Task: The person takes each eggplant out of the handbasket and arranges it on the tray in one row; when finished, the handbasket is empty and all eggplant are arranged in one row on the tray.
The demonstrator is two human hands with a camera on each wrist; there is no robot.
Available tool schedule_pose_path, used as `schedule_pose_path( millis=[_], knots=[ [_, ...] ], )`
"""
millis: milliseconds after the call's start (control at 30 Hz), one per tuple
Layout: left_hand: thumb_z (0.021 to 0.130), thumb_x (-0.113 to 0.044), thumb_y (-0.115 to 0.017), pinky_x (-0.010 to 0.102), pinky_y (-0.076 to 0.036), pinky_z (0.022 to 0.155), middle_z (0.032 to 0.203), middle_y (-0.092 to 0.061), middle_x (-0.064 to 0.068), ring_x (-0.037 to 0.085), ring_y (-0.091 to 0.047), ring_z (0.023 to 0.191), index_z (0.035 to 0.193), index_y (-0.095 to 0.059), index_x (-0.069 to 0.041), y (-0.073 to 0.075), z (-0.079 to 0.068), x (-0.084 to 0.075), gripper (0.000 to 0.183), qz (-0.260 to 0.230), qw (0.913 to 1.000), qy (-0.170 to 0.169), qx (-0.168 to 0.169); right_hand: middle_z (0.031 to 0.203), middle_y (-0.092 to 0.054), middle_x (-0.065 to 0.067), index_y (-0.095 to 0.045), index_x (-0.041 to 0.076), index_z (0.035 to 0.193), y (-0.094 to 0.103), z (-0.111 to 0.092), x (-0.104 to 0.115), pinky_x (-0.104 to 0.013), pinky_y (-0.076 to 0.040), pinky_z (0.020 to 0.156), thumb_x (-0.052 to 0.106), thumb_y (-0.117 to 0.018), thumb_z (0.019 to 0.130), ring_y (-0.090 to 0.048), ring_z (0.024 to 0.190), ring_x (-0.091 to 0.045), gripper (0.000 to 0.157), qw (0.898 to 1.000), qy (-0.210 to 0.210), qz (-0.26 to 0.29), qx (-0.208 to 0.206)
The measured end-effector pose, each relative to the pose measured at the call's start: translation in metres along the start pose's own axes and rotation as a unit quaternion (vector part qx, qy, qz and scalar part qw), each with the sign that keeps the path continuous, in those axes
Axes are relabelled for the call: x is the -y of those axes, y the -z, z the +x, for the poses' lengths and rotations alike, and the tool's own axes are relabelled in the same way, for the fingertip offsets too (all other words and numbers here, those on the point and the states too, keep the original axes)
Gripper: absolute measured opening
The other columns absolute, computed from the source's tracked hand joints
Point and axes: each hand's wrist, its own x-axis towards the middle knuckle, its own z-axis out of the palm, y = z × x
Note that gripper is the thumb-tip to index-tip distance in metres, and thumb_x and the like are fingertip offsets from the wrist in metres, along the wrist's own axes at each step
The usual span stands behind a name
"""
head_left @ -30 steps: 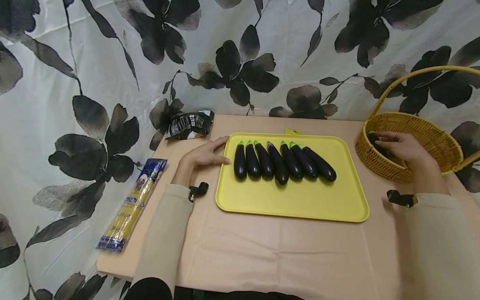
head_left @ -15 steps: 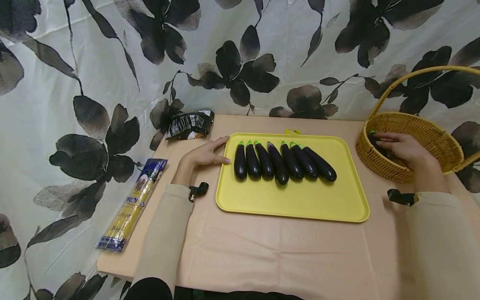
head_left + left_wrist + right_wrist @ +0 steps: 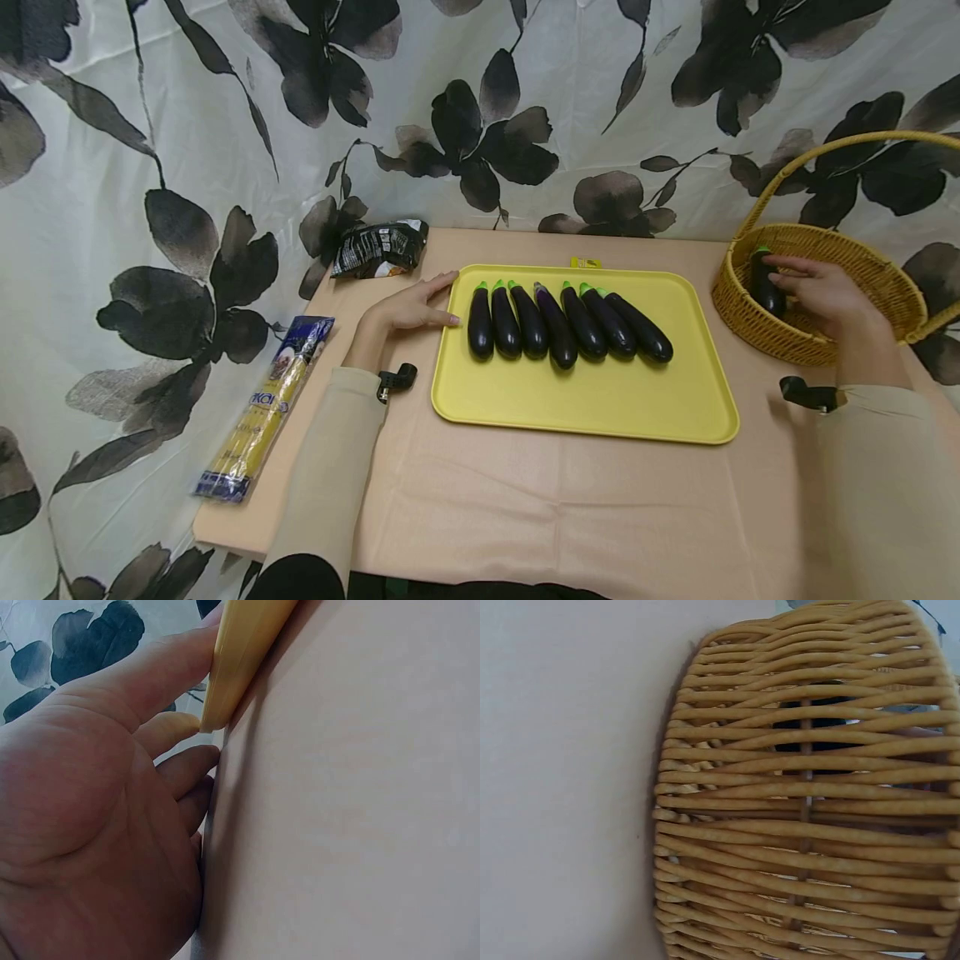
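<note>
A yellow tray (image 3: 585,400) lies on the table with a row of several dark eggplants (image 3: 558,329), their green stem ends to the back. At the tray's left rim rests my left hand (image 3: 408,307), thumb on the edge, fingers loosely extended; the left wrist view shows the palm beside the rim. My right hand (image 3: 828,300) is inside the wicker basket (image 3: 885,267) at the right, fingers pinching an eggplant (image 3: 765,283) that stands nearly upright near the basket's left wall. The basket's weave (image 3: 810,795) mostly hides that hand in the right wrist view.
A black packet (image 3: 381,250) is at the back left corner of the table. Along the left edge lies a spaghetti pack (image 3: 266,412). A small yellow packet (image 3: 585,262) sits behind the tray. The basket's tall handle (image 3: 795,162) arches over its opening.
My right hand has shifted slightly to the right, and the eggplant in the basket has come up and right with it, showing more. The left hand and tray have not moved.
</note>
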Motion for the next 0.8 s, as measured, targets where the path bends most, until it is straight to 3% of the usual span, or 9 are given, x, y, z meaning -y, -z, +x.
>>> schedule_pose_path(
  millis=[233, 300, 400, 533, 800],
  knots=[
    [0.088, -0.041, -0.084, 0.045, -0.006, 0.133, 0.176, -0.015, -0.003, 0.022, -0.005, 0.163, 0.169, -0.02, -0.024, 0.001, 0.0, 0.0, 0.105, -0.005, 1.0, 0.0, 0.001, 0.119, -0.044, 0.027, -0.035, 0.025, 0.164, 0.004, -0.007, 0.009, -0.015, -0.054, 0.074, 0.041, -0.047, 0.109, -0.05, 0.096, 0.004, 0.058, 0.998, 0.007, 0.051, -0.043],
    [0.088, -0.041, -0.084, 0.046, -0.006, 0.133, 0.176, -0.015, -0.002, 0.022, -0.005, 0.163, 0.168, -0.02, -0.024, 0.001, 0.0, -0.001, 0.104, -0.003, 1.0, 0.001, 0.002, 0.12, -0.045, 0.023, -0.038, 0.027, 0.163, 0.005, -0.01, 0.012, -0.013, -0.054, 0.073, 0.039, -0.051, 0.108, -0.053, 0.098, 0.005, 0.058, 0.995, 0.011, 0.092, -0.049],
    [0.088, -0.041, -0.084, 0.047, -0.006, 0.133, 0.176, -0.015, -0.002, 0.023, -0.005, 0.163, 0.168, -0.021, -0.025, 0.001, 0.001, -0.001, 0.104, -0.001, 1.0, 0.003, 0.002, 0.12, -0.047, 0.017, -0.045, 0.029, 0.159, 0.005, -0.013, 0.017, -0.012, -0.054, 0.071, 0.033, -0.059, 0.104, -0.057, 0.099, 0.006, 0.057, 0.982, 0.022, 0.181, -0.049],
    [0.087, -0.041, -0.085, 0.046, -0.007, 0.133, 0.176, -0.015, -0.003, 0.022, -0.005, 0.163, 0.168, -0.022, -0.027, 0.001, 0.001, -0.001, 0.104, -0.002, 1.0, 0.008, 0.001, 0.124, -0.05, 0.012, -0.051, 0.028, 0.156, 0.005, -0.018, 0.025, -0.013, -0.055, 0.069, 0.027, -0.064, 0.101, -0.061, 0.1, 0.003, 0.056, 0.958, 0.041, 0.282, -0.036],
    [0.088, -0.041, -0.084, 0.046, -0.007, 0.133, 0.176, -0.016, -0.002, 0.022, -0.005, 0.163, 0.168, -0.021, -0.026, 0.0, 0.0, -0.001, 0.103, -0.002, 1.0, 0.004, 0.003, 0.136, -0.05, 0.015, -0.054, 0.025, 0.154, -0.005, -0.028, 0.044, -0.012, -0.058, 0.07, 0.025, -0.069, 0.098, -0.056, 0.116, -0.001, 0.058, 0.938, 0.07, 0.34, -0.025]
  ],
)
